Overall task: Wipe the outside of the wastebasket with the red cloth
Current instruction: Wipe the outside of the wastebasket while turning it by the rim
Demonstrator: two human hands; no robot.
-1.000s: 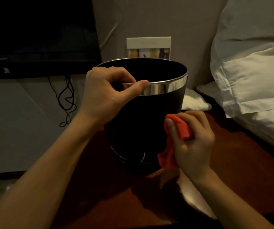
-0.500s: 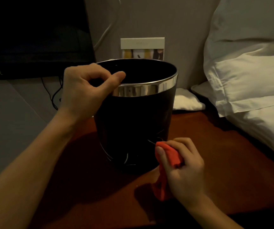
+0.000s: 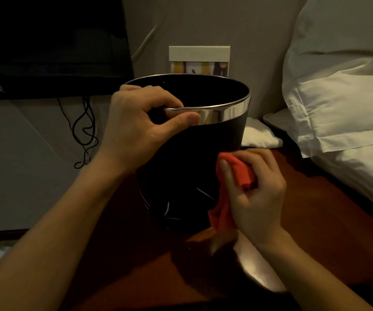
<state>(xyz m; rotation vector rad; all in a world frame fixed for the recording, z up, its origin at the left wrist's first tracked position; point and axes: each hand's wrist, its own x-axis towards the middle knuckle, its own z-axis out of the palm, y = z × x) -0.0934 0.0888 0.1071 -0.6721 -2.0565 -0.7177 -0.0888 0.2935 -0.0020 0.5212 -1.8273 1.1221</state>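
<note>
The black wastebasket (image 3: 194, 158) stands upright on a dark reddish-brown tabletop (image 3: 315, 198), and everything else is best placed from it. Its mouth is ringed by a shiny metal band (image 3: 223, 112), and the inside is too dark to tell whether anything lies in it; only black wall shows below the rim. The left hand (image 3: 140, 122) grips the near-left part of that rim, fingers curled over the edge into the opening and the thumb pressed flat against the outside of the metal band. The right hand (image 3: 255, 194) is at the wastebasket's lower right side, its fingers closed around the bunched red cloth (image 3: 237, 176), which is pressed against the black outer wall; a loose tail of the cloth hangs down toward the base. Behind the wastebasket, against the wall, stands a small white-framed card (image 3: 199, 60). To the wastebasket's right lie white pillows (image 3: 342, 113), with a small white folded cloth (image 3: 257, 135) just beside its right wall. To its left, black cables (image 3: 84, 131) dangle below a dark screen (image 3: 50, 41).
</note>
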